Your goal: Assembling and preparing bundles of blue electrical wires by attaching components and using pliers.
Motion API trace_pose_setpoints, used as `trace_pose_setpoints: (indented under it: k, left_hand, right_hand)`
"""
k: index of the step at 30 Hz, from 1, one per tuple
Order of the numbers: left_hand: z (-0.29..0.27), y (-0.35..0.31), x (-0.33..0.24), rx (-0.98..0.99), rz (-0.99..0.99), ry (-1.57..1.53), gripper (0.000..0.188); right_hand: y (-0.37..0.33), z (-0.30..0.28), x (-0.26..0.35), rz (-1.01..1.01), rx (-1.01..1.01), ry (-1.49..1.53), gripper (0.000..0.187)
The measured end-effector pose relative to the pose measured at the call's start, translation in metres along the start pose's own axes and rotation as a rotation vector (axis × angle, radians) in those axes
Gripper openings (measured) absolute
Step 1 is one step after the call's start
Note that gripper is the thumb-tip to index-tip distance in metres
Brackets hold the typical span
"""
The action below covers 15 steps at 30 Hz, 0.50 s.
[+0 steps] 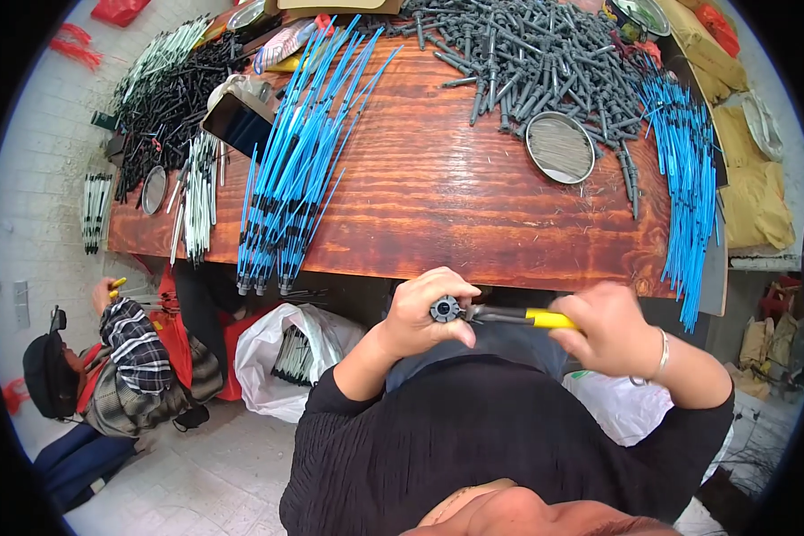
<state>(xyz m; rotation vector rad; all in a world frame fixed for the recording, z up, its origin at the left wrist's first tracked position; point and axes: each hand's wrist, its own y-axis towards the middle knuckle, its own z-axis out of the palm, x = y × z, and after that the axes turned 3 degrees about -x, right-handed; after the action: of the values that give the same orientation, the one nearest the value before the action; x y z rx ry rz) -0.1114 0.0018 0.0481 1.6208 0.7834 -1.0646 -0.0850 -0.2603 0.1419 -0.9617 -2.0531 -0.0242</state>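
My left hand (414,311) is closed around a dark grey plastic part (444,309) whose round, notched end faces up. My right hand (609,329), slightly blurred, grips pliers (545,319) with yellow handles. The metal jaws of the pliers meet the side of the grey part by my left thumb; what they pinch is too small to make out. Both hands are in front of my body, just off the near edge of the wooden table (402,223).
Grey plastic parts (545,54) are heaped at the back. Beside them sits a round tin of thin metal pins (560,148). Bundles of blue rods lie left (295,161) and right (688,179). A phone (239,123) rests at left. Another person (143,357) works at lower left.
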Motion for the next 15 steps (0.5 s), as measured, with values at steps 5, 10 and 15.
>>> trace_pose_setpoints:
  k: [5, 10, 15]
  left_hand:
    - [0.005, 0.003, 0.005, 0.099, 0.138, -0.074, 0.053]
    - [0.003, 0.003, 0.001, 0.022, 0.038, 0.01, 0.054]
    - [0.005, 0.005, 0.001, 0.11, 0.091, -0.056, 0.057]
  right_hand:
    - [0.008, 0.009, -0.013, 0.43, 0.736, 0.842, 0.039]
    - [-0.001, -0.004, 0.014, -0.332, -0.407, -0.437, 0.037]
    - [-0.006, -0.003, 0.007, -0.136, -0.107, -0.079, 0.048]
